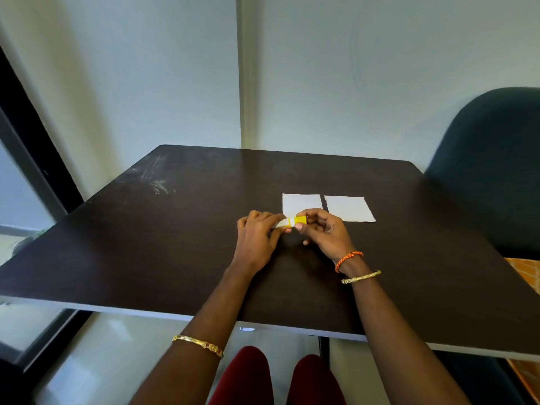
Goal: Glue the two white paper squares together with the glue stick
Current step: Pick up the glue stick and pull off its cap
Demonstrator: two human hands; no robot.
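The glue stick lies crosswise between the two hands, just above the counter. The left hand is wrapped around its white barrel, fingers curled shut over it so most of the barrel is hidden. The right hand pinches the yellow end between thumb and forefinger, its other fingers loosely bent and holding nothing else. Whether that yellow part is the cap or the twist base I cannot tell from here.

Just beyond the hands lie the two white squares, flat on the counter and side by side with a narrow dark gap between them. The left square sits right behind the knuckles, its near edge partly hidden by the stick; the right square lies beyond and outward of the right hand. Neither is touched, and no glue shows on them.

So this looks like the opening step: getting the stick ready, most likely pulling off or twisting the yellow end. The next move would call for a firm hold by the left hand while the right frees the end, then bringing the bared tip forward to one square and steadying that sheet so it does not slide.

No brand or writing on the stick can be read; it is too small and mostly covered.
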